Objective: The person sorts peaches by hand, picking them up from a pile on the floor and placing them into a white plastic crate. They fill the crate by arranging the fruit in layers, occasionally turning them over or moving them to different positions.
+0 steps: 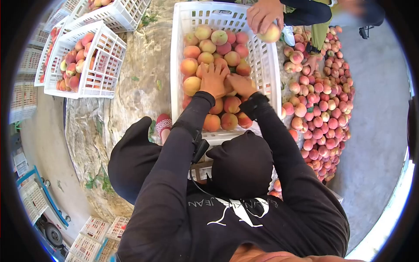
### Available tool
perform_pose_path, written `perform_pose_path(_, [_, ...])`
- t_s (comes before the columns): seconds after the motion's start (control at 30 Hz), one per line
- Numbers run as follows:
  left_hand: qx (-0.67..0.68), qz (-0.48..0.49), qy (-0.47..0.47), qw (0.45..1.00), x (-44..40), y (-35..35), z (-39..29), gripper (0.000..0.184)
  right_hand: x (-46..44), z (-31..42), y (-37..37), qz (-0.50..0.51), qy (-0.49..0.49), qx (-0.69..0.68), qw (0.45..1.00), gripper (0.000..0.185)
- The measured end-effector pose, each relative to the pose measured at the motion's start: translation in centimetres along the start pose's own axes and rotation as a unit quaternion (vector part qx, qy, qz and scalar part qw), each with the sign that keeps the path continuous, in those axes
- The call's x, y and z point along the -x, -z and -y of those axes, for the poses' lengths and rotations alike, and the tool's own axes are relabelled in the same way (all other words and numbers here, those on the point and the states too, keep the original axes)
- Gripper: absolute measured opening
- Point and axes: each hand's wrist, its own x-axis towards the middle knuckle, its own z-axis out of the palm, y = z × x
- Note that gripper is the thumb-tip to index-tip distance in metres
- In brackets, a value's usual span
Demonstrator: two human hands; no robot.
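Left hand [214, 81] is resting open on crated peaches [231, 105]; right hand [241, 85] is adjoining at three o'clock, grip indiscernible.

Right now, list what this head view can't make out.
- Floor of the white crate: head view, hidden by the peaches.
- What the right hand's grip holds, if anything: head view, hidden by that hand's back.
- Co-worker's sleeve: head view, cut off by the top edge.
- Contents of the lower-left crates: head view, too small.

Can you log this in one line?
left grip: on round red-yellow peaches | right grip: beside left | place: white plastic crate
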Motion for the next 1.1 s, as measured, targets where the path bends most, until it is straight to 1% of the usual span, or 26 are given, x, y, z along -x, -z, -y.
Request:
perform_pose_path(0.03, [0.034,0.010,0.007,0.999,0.1,0.6,-0.1,0.071,-0.2,-2.3,-0.9,-0.051,0.028,-0.170,0.984,0.029])
perform_pose_path(0.07, [0.037,0.011,0.014,0.999,0.1,0.8,-0.2,0.071,-0.7,-3.4,0.3,-0.044,0.031,-0.170,0.984,0.029])
perform_pose_path(0.1, [0.026,0.023,0.014,0.999,0.1,0.8,-0.3,0.075,-1.6,-4.0,2.5,-0.004,-0.090,-0.266,0.960,0.030])
perform_pose_path(0.13, [0.015,0.034,0.012,0.999,0.1,0.7,-0.2,0.078,-2.3,-3.9,4.3,0.033,-0.211,-0.352,0.911,0.032])
perform_pose_path(0.17, [0.012,0.047,0.012,0.999,0.0,0.7,-0.2,0.080,-2.6,-2.8,5.4,0.036,-0.212,-0.351,0.911,0.032])
perform_pose_path(0.2, [0.013,0.046,0.012,0.999,0.1,0.4,-0.2,0.080,-2.7,-1.1,6.3,0.216,-0.180,-0.143,0.949,0.032])
perform_pose_path(0.23, [0.015,0.006,0.006,1.000,0.2,0.1,-0.2,0.075,-2.4,0.0,6.4,0.378,-0.134,0.076,0.913,0.033])
perform_pose_path(0.27, [0.015,-0.036,0.002,0.999,0.2,-0.2,-0.1,0.071,-1.9,0.9,6.2,0.377,-0.133,0.078,0.913,0.033])
perform_pose_path(0.3, [0.014,-0.036,0.003,0.999,0.1,-0.3,0.0,0.071,-1.1,1.5,5.6,0.268,-0.227,0.043,0.935,0.035])
perform_pose_path(0.33, [0.016,-0.034,0.006,0.999,0.2,-0.3,0.0,0.071,-0.4,2.2,5.4,0.154,-0.317,0.006,0.936,0.038])
perform_pose_path(0.4, [0.018,-0.031,0.007,0.999,0.2,-0.1,0.0,0.071,0.9,2.4,5.1,0.153,-0.291,-0.005,0.944,0.039])
perform_pose_path(0.47, [0.026,-0.012,0.020,0.999,-0.1,0.6,-0.6,0.072,3.4,1.0,2.5,-0.024,-0.165,0.018,0.986,0.041])
perform_pose_path(0.53, [0.014,0.014,0.021,1.000,-0.7,0.8,-1.1,0.073,3.6,-0.4,1.0,-0.039,-0.155,0.021,0.987,0.042])
perform_pose_path(0.57, [0.000,0.046,0.031,0.998,-0.7,1.0,-1.2,0.075,3.7,-0.8,0.5,-0.035,-0.170,-0.003,0.985,0.043])
perform_pose_path(0.6, [-0.003,0.041,0.029,0.999,-0.9,1.1,-1.6,0.075,3.4,-1.0,0.5,-0.031,-0.181,-0.027,0.983,0.043])
perform_pose_path(0.63, [-0.038,0.070,-0.009,0.997,-1.3,1.0,-2.0,0.075,2.9,-0.4,2.2,0.035,-0.223,-0.075,0.971,0.046])
perform_pose_path(0.67, [-0.073,0.100,-0.043,0.991,-1.6,0.8,-2.1,0.075,1.7,-0.1,3.8,0.032,-0.217,-0.073,0.973,0.046])
perform_pose_path(0.73, [-0.048,0.095,-0.067,0.992,-1.3,0.1,-2.1,0.074,0.8,0.2,5.6,0.147,-0.208,-0.258,0.932,0.047])
perform_pose_path(0.77, [-0.021,0.094,-0.094,0.991,-1.0,-0.4,-2.3,0.073,0.6,0.5,6.3,0.153,-0.209,-0.259,0.931,0.047])
perform_pose_path(0.8, [0.007,0.094,-0.122,0.988,-0.7,-0.7,-2.6,0.073,0.4,1.1,7.2,0.134,-0.266,-0.353,0.887,0.052])
perform_pose_path(0.87, [-0.007,0.102,-0.128,0.986,-0.5,-0.9,-3.0,0.072,0.4,1.7,8.1,0.084,-0.371,-0.526,0.761,0.064])
perform_pose_path(0.9, [-0.024,0.104,-0.134,0.985,-0.7,-0.7,-3.1,0.072,0.2,0.7,7.3,0.084,-0.349,-0.482,0.799,0.061])
perform_pose_path(0.93, [-0.024,0.106,-0.136,0.985,-0.7,-0.6,-2.9,0.072,-0.1,-0.7,6.6,0.083,-0.350,-0.484,0.798,0.061])
perform_pose_path(1.0, [-0.004,0.079,-0.155,0.985,-0.6,-0.5,-2.5,0.066,-1.4,-3.0,5.2,0.169,-0.277,-0.383,0.865,0.059])
perform_pose_path(1.07, [0.014,0.080,-0.151,0.985,-0.6,0.2,-2.4,0.065,-4.9,-1.9,6.1,0.114,-0.237,-0.276,0.925,0.060])
perform_pose_path(1.1, [0.034,0.079,-0.148,0.985,-0.5,0.4,-2.5,0.063,-6.7,-1.7,5.4,0.059,-0.187,-0.218,0.956,0.062])
